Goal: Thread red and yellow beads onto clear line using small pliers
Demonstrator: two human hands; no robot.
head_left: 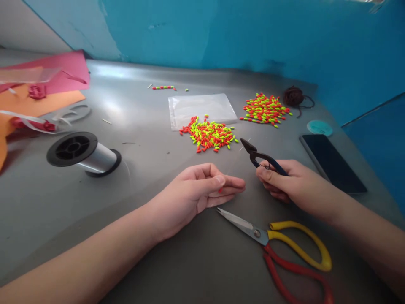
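My left hand [196,194] rests on the grey metal table [142,101], its fingers pinched around a small red bead [220,190] that they partly hide. My right hand [294,181] grips small black-handled pliers [264,157], whose jaws point up and left. A fine, pale line seems to pass near the pliers' tip. A heap of neon yellow and orange-red beads [209,135] lies beyond my hands, beside a clear plastic bag [202,110]. A second heap [265,110] lies to the right.
Yellow-and-red-handled scissors [272,249] lie below my hands. A spool of clear line [84,153] is on the left, by pink and orange paper [53,78]. A black phone [332,164], a brown cord [294,97], and a short bead string [163,88] also lie about.
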